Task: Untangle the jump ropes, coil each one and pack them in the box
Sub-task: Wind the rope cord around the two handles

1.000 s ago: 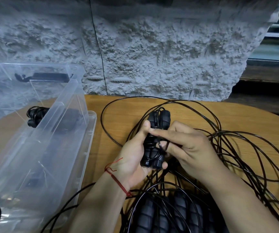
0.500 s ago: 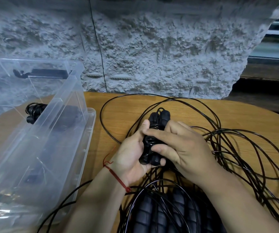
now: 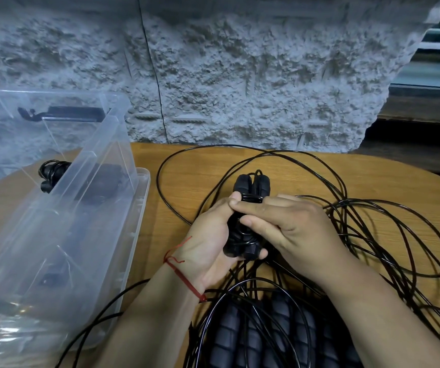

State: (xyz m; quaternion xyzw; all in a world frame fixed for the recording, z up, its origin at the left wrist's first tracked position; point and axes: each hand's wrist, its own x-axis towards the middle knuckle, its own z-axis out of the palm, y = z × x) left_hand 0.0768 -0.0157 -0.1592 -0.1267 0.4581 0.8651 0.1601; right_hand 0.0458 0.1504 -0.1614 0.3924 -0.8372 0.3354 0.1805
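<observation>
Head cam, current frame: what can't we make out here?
- Head view: the left hand and right hand cover the middle of the handle pair; the cord wrap there is hidden.
- Head view: the loose handles are cut off by the bottom edge and crossed by the arms; count unclear.
- Head view: the coiled rope in the box is hazed by clear plastic; contents uncountable.

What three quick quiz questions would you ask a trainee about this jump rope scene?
1. True or false: the left hand and the right hand both hold the handles.
2. The box sits: A) left of the hands, B) right of them, C) on the floor.
3. Fill in: the loose rope lies tangled on the ___.

Key: 1 true; 2 A; 3 table.
</observation>
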